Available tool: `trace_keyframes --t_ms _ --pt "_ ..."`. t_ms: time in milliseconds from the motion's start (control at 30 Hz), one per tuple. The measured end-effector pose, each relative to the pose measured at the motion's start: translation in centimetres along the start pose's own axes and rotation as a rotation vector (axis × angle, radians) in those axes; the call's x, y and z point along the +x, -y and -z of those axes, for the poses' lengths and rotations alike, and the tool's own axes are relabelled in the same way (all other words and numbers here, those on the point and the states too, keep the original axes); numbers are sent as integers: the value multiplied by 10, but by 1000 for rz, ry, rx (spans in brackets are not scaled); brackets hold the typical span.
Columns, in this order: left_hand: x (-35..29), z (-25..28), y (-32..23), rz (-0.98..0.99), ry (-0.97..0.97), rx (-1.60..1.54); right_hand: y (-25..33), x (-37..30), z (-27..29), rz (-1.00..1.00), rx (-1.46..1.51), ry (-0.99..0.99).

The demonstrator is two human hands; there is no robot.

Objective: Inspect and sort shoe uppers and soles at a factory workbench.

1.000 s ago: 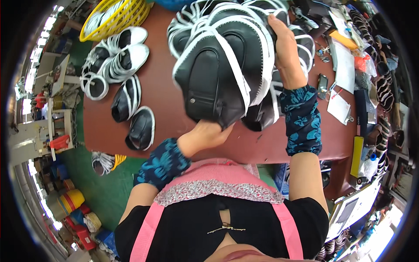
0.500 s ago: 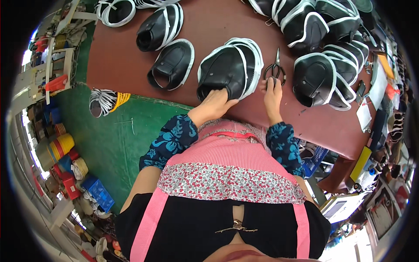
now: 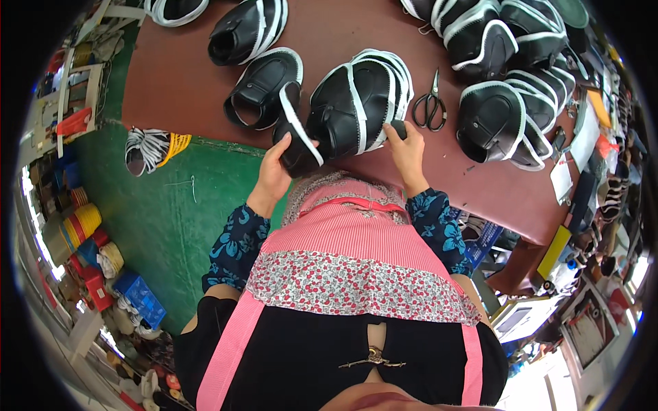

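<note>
My left hand (image 3: 275, 175) grips a black shoe upper (image 3: 296, 140) with a white edge, tilted up at the table's front edge. Just right of it lies a stack of nested black shoe uppers (image 3: 360, 103) with white rims. My right hand (image 3: 409, 154) is closed beside that stack, thumb and fingers pinching a small black piece (image 3: 397, 129) whose kind I cannot make out. Black-handled scissors (image 3: 430, 108) lie apart from my right hand, a little beyond it. Left of the stack, another black upper (image 3: 264, 89) rests on the table.
The brown-red table (image 3: 329, 31) carries a nested group of uppers (image 3: 247, 31) at the far left and a larger heap (image 3: 504, 113) on the right. Below its left front edge sits a bundle of white and yellow strips (image 3: 156, 149). A blue crate (image 3: 140, 300) stands on the green floor (image 3: 164, 226).
My left hand has come away from the stack, moving left with one upper. My right hand has moved left from the scissors to the stack's side, holding the small black piece.
</note>
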State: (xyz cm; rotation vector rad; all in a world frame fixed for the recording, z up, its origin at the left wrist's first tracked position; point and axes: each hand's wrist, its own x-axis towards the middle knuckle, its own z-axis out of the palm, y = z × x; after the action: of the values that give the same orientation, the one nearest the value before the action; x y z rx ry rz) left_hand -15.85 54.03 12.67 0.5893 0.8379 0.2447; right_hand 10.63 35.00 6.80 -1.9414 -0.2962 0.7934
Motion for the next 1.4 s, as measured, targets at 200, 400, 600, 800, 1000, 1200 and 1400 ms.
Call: trace_keyframes --t_ms 200,400,600,800,1000,1200,1400 --pt "-11 -25 56 2 -209 121 -6 -3 2 -48 121 14" --pt "-17 -56 76 -95 -193 202 -11 -16 12 -28 195 -55" --pt "-89 -20 24 -633 -217 1224 -28 -4 40 -35 233 -8" --pt "-9 139 -45 -704 -199 2231 -26 -6 44 -64 215 12" --pt "15 115 -60 -371 -168 1958 -20 -9 44 -47 261 -13" --pt "14 65 -5 -382 -429 1683 -32 6 48 -47 273 2" --pt "8 -8 4 -935 -538 1306 -18 5 47 -33 164 -7"
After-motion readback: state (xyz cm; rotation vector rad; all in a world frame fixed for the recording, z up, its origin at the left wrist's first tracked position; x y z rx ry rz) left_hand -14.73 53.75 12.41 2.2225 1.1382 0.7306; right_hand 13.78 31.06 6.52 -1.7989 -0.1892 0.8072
